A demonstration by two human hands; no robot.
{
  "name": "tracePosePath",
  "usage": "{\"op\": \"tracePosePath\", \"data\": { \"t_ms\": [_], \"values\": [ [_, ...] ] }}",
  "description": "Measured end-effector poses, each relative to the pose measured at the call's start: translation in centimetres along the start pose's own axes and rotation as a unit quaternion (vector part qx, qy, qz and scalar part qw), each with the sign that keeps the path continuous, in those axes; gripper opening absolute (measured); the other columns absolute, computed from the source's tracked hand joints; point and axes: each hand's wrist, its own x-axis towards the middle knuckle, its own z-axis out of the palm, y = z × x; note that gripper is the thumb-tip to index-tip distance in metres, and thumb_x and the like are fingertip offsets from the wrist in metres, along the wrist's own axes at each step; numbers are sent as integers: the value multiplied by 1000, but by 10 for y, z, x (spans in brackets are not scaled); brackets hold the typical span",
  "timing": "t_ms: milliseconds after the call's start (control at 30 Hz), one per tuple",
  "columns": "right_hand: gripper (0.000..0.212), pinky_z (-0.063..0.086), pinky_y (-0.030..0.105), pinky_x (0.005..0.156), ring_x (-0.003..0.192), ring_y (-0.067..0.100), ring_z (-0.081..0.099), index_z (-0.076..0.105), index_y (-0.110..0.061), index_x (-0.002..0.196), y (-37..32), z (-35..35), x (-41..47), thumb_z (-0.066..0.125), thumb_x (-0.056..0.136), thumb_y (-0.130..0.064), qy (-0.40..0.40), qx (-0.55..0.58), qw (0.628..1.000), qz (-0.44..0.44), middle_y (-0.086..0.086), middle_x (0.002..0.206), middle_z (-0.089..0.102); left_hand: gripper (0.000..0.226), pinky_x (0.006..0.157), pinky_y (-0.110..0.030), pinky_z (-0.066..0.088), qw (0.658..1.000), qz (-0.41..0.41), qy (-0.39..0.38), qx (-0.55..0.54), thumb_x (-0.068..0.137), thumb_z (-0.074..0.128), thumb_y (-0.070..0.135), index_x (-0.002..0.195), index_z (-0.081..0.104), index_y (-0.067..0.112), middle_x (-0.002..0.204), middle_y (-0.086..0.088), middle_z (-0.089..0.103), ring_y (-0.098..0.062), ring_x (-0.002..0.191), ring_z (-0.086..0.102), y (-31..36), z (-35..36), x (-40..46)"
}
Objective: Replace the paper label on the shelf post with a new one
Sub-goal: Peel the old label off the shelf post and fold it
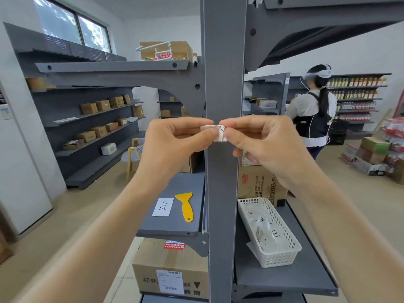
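Note:
A crumpled white paper label [216, 132] with black marks is pinched between both hands in front of the grey shelf post [223, 62]. My left hand [175, 141] grips its left end with thumb and forefinger. My right hand [260, 138] grips its right end the same way. The post face around the hands is bare. A flat white paper label [162, 207] with handwritten marks lies on the lower left shelf [185, 184], beside a yellow plastic scraper [185, 205].
A white plastic basket [282, 256] holding crumpled paper scraps sits on the lower right shelf [284, 278]. Cardboard boxes [170, 272] stand below and behind the shelves. A person [312, 112] wearing a headset stands at the back right, facing away.

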Motion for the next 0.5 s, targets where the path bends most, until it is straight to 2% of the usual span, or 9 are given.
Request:
{"op": "tracePosePath", "data": {
  "t_ms": [133,200,267,333,400,500],
  "values": [
    [26,44,8,46,56,7,69,79,-26,95,1,-5,2,72,91,-2,-32,-10,999,-12,-11,74,79,13,70,-17,59,999,5,-12,42,83,80,21,94,81,28,79,12,80,-4,75,77,1,1,-1],
    [19,52,11,53,57,9,70,79,-24,96,4,-4,2,75,90,-6,-20,-47,998,-42,-11,76,80,12,72,-19,60,999,7,-17,48,85,78,20,94,81,28,79,12,80,-6,76,77,1,5,-2],
    [15,55,16,57,58,17,71,78,-19,105,7,-3,3,75,92,-14,1,-66,996,-52,-7,81,80,11,74,-24,62,998,24,-9,49,86,78,19,93,82,26,78,10,80,-8,75,78,2,9,-3],
    [21,49,11,52,57,14,68,73,-15,117,10,-3,1,69,97,-16,12,-61,997,-42,-7,83,76,8,74,-27,63,998,46,1,45,86,78,20,91,82,24,77,8,80,-10,75,78,4,15,-5],
    [22,46,10,50,58,12,69,72,-15,121,11,-6,-3,63,101,-15,7,-56,998,-41,-9,85,75,6,73,-26,62,996,75,7,51,86,78,21,91,81,24,77,9,80,-8,75,77,6,22,-7],
    [22,51,21,48,62,14,72,74,-22,120,15,-18,-9,61,102,-19,7,-57,997,-53,1,93,80,7,72,-23,61,993,103,6,58,87,78,22,93,79,25,79,12,79,-3,75,76,7,38,-7]
  ]
}}
